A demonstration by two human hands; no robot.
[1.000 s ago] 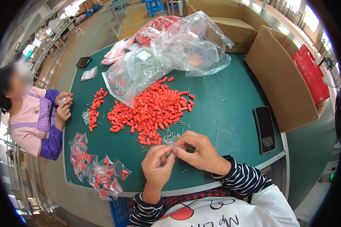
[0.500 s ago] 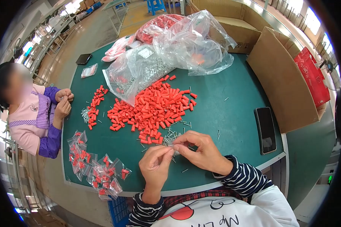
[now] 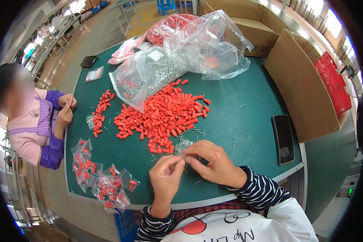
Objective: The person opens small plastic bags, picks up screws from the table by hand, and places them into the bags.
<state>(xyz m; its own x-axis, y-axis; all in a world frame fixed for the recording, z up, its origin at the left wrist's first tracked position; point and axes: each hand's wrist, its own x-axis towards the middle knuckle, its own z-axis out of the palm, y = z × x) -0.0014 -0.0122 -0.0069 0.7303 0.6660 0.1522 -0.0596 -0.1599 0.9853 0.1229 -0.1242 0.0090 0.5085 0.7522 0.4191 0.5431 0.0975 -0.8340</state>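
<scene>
At the near side of the green table, my left hand [image 3: 165,171] and my right hand [image 3: 210,159] meet with fingertips pinched together. Between them is a small clear plastic bag [image 3: 184,145], its far part lying over loose screws; the pinched edge is mostly hidden by my fingers. Just beyond my hands spreads a large heap of red plastic cone-shaped caps [image 3: 165,115]. Left of my left hand lie filled clear bags [image 3: 113,187] with red caps inside. A loose screw [image 3: 197,182] rests below my right hand.
Large clear bags of screws [image 3: 165,66] and red caps [image 3: 171,28] stand at the back. A phone [image 3: 283,139] and a cardboard box [image 3: 302,88] are on the right. A co-worker [image 3: 36,117] sits at left, handling something small beside more caps [image 3: 103,107].
Between my fingertips, the small clear bag now extends more visibly away from me over the screws. My hands shift only slightly. The co-worker's head and hands move a little.
</scene>
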